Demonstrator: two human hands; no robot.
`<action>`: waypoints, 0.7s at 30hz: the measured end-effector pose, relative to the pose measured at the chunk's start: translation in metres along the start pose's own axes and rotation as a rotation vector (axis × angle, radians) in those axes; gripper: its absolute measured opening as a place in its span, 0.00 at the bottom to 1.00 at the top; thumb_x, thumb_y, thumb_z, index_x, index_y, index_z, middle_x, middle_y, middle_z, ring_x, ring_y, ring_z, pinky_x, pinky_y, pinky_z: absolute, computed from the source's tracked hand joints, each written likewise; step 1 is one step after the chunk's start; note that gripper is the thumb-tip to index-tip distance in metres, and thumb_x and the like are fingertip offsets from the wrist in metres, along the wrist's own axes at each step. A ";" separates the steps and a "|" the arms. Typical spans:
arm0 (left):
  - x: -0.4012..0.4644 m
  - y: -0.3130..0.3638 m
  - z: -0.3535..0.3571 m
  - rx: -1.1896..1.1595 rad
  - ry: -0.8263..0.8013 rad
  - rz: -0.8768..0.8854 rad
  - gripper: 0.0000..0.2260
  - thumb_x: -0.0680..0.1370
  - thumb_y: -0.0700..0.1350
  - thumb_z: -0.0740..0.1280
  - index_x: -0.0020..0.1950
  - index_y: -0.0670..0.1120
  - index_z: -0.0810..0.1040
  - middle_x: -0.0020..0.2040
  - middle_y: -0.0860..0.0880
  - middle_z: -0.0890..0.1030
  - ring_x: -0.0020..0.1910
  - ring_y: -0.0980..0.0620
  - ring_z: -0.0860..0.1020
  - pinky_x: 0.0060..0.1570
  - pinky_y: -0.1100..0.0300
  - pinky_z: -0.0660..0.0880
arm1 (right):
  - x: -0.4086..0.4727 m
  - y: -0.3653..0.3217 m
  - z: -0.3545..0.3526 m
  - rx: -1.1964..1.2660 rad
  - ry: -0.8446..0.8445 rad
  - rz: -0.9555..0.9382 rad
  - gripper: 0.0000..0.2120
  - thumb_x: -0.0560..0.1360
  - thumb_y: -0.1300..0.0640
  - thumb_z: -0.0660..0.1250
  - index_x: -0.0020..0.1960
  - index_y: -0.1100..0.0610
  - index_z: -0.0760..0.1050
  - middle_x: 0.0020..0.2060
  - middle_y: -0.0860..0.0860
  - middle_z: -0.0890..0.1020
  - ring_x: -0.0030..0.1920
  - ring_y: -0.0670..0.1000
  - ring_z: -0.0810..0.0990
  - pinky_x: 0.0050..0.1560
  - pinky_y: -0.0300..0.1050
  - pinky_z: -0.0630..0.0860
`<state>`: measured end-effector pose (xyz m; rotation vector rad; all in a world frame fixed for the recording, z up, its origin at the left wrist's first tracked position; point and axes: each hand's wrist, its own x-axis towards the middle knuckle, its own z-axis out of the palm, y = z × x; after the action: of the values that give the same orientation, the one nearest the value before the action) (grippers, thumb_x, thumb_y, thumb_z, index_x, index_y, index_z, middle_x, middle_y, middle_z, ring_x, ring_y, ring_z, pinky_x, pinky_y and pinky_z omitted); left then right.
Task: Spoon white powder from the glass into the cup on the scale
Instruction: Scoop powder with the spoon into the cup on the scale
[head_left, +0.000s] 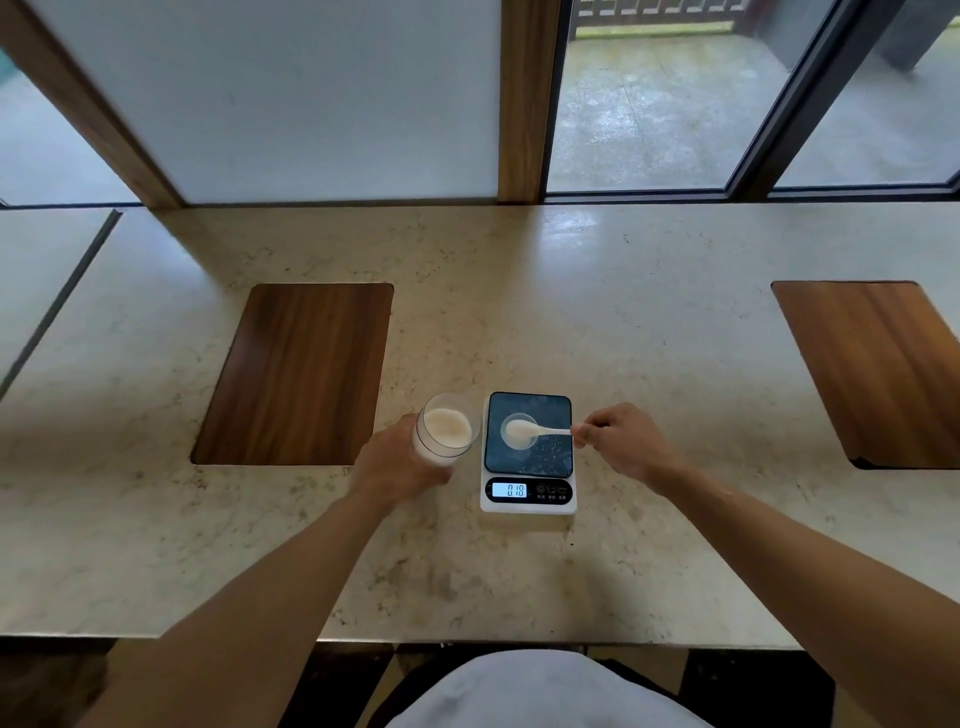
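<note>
The only writing I can read is on the scale (528, 457): its lit display (509, 490) shows 0.19 or 019, the point too faint for me to be sure, and the small marks beside the buttons are too tiny to make out. No brand shows anywhere.

My left hand (396, 462) is wrapped around the glass (445, 433), which stands just to the left of the scale, tipped toward it and about half full of white powder (448, 427). My right hand (621, 441) pinches the end of a white spoon (535, 429) between thumb and fingertips; the spoon lies level across the scale's dark platform with its bowl, heaped with powder, over the small clear cup (519, 432) that sits near the middle of that platform. I cannot tell whether the bowl touches the cup's rim.

The counter (649, 312) is pale, speckled stone with a soft sheen. Two dark wooden panels are set flush into it, one (296, 374) left of the glass and one (883, 369) well off to the right. Behind the counter run frosted panes with wooden posts, and to the right clear windows (654, 109) with dark frames look onto a wet grey terrace.
</note>
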<state>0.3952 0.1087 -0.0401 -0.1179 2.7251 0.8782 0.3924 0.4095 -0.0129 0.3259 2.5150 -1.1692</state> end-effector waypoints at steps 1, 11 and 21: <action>0.000 -0.001 0.000 0.002 -0.002 0.002 0.31 0.60 0.59 0.76 0.60 0.54 0.74 0.52 0.53 0.82 0.49 0.47 0.80 0.50 0.50 0.78 | 0.001 0.002 0.001 -0.007 0.003 0.009 0.15 0.77 0.53 0.68 0.32 0.51 0.83 0.21 0.45 0.77 0.21 0.44 0.66 0.27 0.39 0.65; -0.001 -0.002 -0.003 0.003 -0.017 0.026 0.31 0.61 0.59 0.76 0.61 0.54 0.75 0.54 0.52 0.82 0.51 0.47 0.80 0.51 0.50 0.77 | 0.004 -0.006 0.006 -0.101 0.057 -0.034 0.14 0.78 0.53 0.67 0.40 0.58 0.85 0.26 0.51 0.79 0.24 0.46 0.68 0.27 0.40 0.64; 0.002 -0.004 -0.002 -0.009 -0.003 0.021 0.30 0.61 0.58 0.77 0.61 0.54 0.75 0.53 0.53 0.82 0.50 0.48 0.80 0.50 0.52 0.76 | 0.005 -0.005 0.013 -0.217 0.099 -0.103 0.14 0.79 0.54 0.66 0.39 0.60 0.84 0.27 0.48 0.79 0.25 0.45 0.72 0.26 0.39 0.66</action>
<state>0.3935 0.1042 -0.0414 -0.0896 2.7251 0.8960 0.3893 0.3966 -0.0191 0.2041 2.7432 -0.9244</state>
